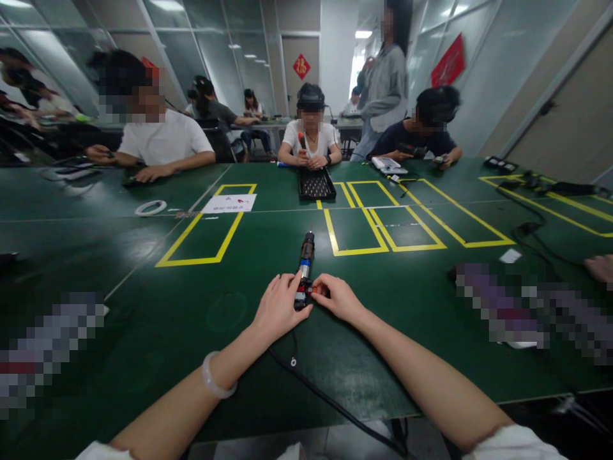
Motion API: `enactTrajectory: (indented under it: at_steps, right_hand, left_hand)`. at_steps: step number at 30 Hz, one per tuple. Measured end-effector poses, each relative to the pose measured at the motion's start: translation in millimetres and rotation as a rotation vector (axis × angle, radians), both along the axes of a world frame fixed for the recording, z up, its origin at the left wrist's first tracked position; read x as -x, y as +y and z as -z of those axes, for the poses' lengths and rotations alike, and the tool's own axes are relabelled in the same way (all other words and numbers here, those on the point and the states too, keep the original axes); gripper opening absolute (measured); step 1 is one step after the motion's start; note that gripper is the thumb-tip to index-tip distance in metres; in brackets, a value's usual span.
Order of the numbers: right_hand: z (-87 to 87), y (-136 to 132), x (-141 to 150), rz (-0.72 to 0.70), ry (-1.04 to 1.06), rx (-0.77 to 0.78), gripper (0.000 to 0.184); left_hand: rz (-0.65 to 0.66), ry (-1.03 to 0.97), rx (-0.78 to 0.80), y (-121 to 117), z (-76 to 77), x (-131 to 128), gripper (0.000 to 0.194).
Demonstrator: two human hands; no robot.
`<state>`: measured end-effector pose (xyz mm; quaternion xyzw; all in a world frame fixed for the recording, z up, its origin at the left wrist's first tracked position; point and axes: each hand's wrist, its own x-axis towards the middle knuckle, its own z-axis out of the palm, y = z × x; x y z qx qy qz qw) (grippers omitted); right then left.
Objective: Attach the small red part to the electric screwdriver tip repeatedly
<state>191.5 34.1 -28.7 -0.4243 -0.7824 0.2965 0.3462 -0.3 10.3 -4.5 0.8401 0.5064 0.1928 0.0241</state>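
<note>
A slim, dark corded tool that looks like an electric screwdriver [307, 249] lies on the green table in front of me, its tip pointing away. Its middle is silver and blue, and red bits show near the rear. My left hand [282, 303] grips the rear part from the left, the thumb curled round its near end. With fingertips pinched, my right hand [339, 297] holds a small orange-red part [314, 290] against the tool's right side; its shape is mostly covered by the fingers. A black cord [325, 397] with a ring terminal [294, 362] beside it trails toward me.
Yellow tape rectangles [359, 251] mark the green table [191, 358]. A black tray [317, 185] stands by a person opposite. A paper sheet [230, 203] and a white cable coil [150, 207] lie at left. Cables [531, 227] run along the right. Other people sit around.
</note>
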Motion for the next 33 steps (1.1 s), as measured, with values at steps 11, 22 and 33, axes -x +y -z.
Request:
enactTrajectory:
  at_steps: [11, 22, 33]
  right_hand:
    - [-1.4, -1, 0, -0.041, 0.078, 0.025, 0.005]
    - [-9.5, -5, -1, -0.001, 0.039, -0.036, 0.010]
    - [-10.6, -9, -1, -0.158, 0.069, -0.019, 0.026]
  left_hand:
    - [-0.004, 0.048, -0.012, -1, -0.7, 0, 0.068]
    - [-0.113, 0.129, 0.010, -1, -5.0, -5, 0.067]
    - [-0.187, 0.289, 0.005, 6, -8.3, 0, 0.061]
